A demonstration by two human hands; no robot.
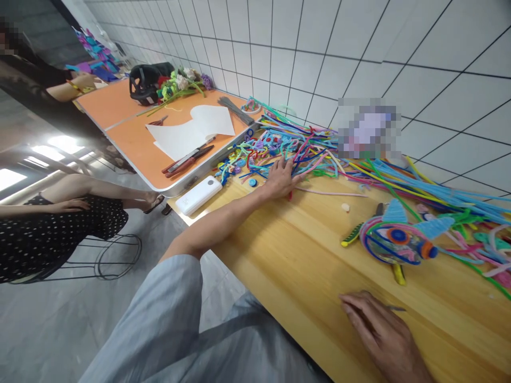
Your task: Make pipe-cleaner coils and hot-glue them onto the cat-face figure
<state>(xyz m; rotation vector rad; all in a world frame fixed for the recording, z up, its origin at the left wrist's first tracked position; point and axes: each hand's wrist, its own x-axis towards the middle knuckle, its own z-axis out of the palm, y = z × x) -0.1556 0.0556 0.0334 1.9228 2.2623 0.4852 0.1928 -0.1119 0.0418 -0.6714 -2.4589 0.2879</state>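
My left hand [280, 178] reaches across the table to a tangle of short pipe cleaner pieces [261, 151]. Its fingers are spread and touch the strands there. My right hand [379, 332] rests on the wood near the front edge, fingers curled together. A thin dark piece [397, 308] shows just beyond its knuckles; whether the hand grips it is hidden. Ahead of that hand sits a fish-like craft [393, 239] bound with blue pipe cleaner, with an orange-and-blue eye and light-blue fins. Yellow-and-black tool handles [352, 234] stick out beside and below it.
Long pipe cleaners [423, 183] lie along the tiled wall. A white power bank [198, 196] stands at the table's left edge. The orange table [128, 135] holds white paper [195, 130], red-handled pliers [189, 161] and pipe cleaner flowers [179, 85]. Another person sits at left.
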